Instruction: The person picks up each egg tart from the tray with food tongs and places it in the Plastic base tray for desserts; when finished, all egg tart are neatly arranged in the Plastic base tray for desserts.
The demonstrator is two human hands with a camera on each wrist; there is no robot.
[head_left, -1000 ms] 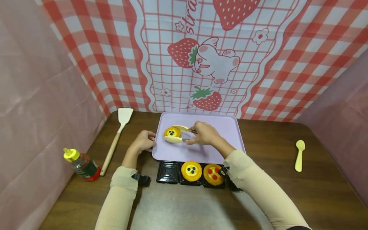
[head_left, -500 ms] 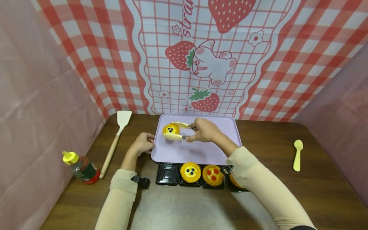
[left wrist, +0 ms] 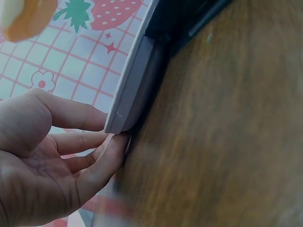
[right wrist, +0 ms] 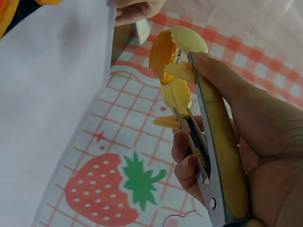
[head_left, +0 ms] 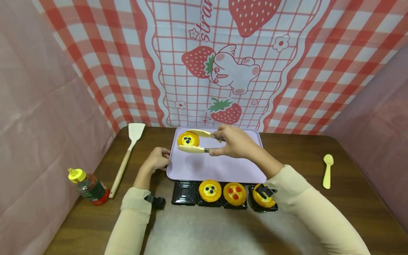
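Observation:
My right hand (head_left: 237, 141) grips a pair of tongs (right wrist: 220, 142) with cream-yellow tips. Between those tips sits an egg tart (head_left: 188, 139) with a few blueberries on top, lifted above the lilac tray (head_left: 213, 170). In the right wrist view the tart (right wrist: 163, 54) is tilted on edge. My left hand (head_left: 158, 159) pinches the tray's left rim. The left wrist view has the rim of the tray (left wrist: 130, 90) between the fingers of that hand (left wrist: 57, 156).
Black square boxes line the tray's near side: one box (head_left: 184, 193) without a tart, then a blueberry tart (head_left: 210, 191), a strawberry tart (head_left: 234, 194) and a partly covered tart (head_left: 264, 200). A spatula (head_left: 125, 163) and squeeze bottle (head_left: 90, 187) are left, a yellow spoon (head_left: 327, 171) right.
My right hand has raised the tongs and the tart off the tray. The right forearm has shifted right, uncovering the rightmost boxed tart. My left hand stays at the tray's rim.

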